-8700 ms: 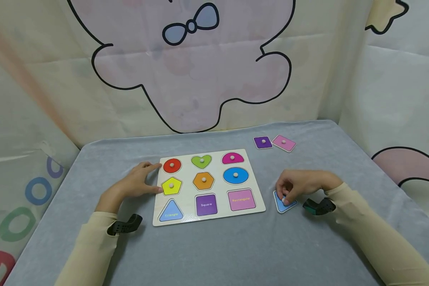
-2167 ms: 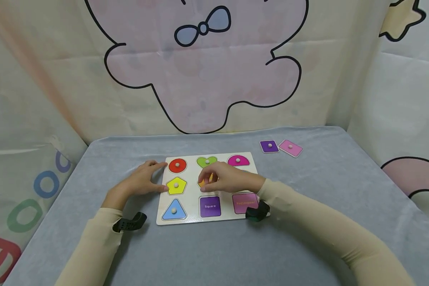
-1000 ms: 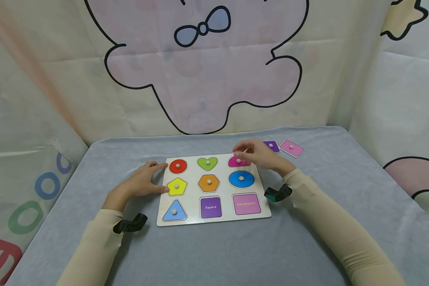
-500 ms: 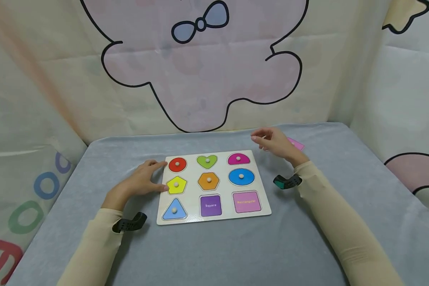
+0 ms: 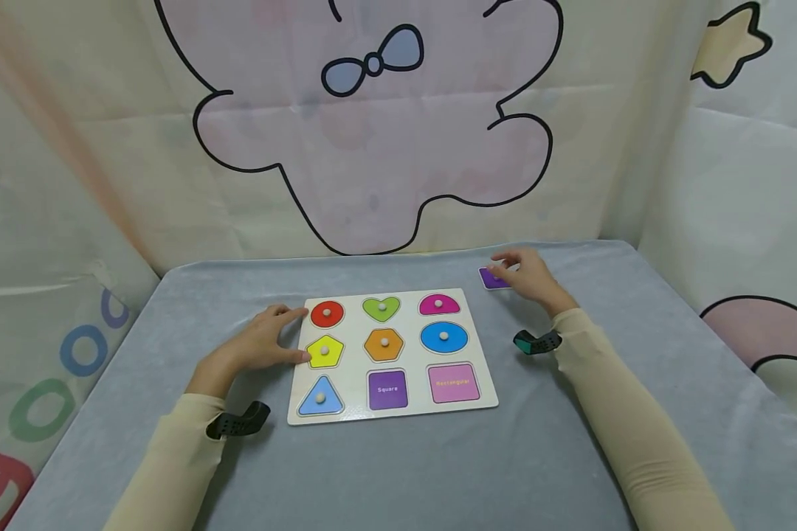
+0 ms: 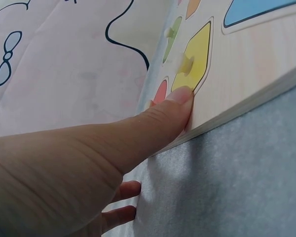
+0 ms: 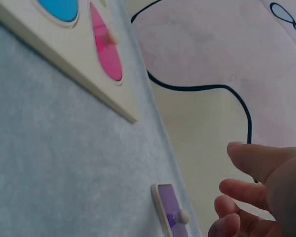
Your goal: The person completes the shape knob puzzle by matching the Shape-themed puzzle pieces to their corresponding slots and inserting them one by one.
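My left hand (image 5: 260, 341) rests at the left edge of the white wooden shape puzzle board (image 5: 359, 385). Its thumb (image 6: 172, 106) lies on the board beside the yellow pentagon (image 6: 197, 57), and the index fingertip touches the edge near the red circle (image 5: 328, 314). At the back right, my right hand (image 5: 530, 279) hovers with loosely bent fingers over the purple square piece (image 5: 489, 280). In the right wrist view, a gap shows between those fingers and the knob of the purple piece (image 7: 167, 200). The pink rectangle piece is hidden behind the right hand.
Knobbed pieces fill the upper two rows, and a blue triangle (image 5: 321, 398) sits at lower left. Two recesses show printed words: the purple Square (image 5: 388, 389) and the pink Rectangular (image 5: 454, 383). Grey-blue cloth (image 5: 398, 479) covers the table; a printed curtain (image 5: 385, 162) hangs behind it.
My right hand set the blue triangle into the board, passed over the orange hexagon, then moved to the back right and down by the purple square piece. The left hand has stayed at the board's edge.
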Demonstrator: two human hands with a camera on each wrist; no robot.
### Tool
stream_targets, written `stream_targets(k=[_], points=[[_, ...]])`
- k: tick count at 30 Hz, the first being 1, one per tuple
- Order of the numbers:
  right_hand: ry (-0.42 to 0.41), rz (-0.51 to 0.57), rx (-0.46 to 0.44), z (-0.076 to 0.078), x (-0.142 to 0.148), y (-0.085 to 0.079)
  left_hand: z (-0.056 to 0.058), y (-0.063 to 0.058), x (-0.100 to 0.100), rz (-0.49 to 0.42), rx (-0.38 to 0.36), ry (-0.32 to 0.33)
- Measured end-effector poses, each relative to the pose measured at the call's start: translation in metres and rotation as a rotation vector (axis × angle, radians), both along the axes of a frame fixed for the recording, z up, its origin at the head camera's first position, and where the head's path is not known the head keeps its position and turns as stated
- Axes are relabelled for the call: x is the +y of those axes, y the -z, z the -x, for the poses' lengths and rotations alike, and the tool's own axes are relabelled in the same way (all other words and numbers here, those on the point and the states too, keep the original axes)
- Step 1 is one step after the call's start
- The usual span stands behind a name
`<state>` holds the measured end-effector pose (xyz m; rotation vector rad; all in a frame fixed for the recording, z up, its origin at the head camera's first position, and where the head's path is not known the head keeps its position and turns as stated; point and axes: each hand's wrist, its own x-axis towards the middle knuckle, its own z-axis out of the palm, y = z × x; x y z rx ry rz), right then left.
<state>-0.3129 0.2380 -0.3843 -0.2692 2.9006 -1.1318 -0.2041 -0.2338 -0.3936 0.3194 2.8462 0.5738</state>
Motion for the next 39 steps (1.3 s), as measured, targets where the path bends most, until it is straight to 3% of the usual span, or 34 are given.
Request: stream_targets(k=[8, 16, 39], points=[[0.034, -0.089, -0.035, 0.000, 0.002, 0.010, -0.001, -0.001, 0.001, 0.002, -0.012, -0.003], [0.039, -0.102, -0.079, 0.003, 0.004, 0.018, -0.001, -0.003, 0.001, 0.012, -0.012, 0.002], [0.040, -0.092, -0.011, 0.001, 0.002, 0.020, -0.002, -0.001, 0.001, 0.002, -0.004, 0.010]])
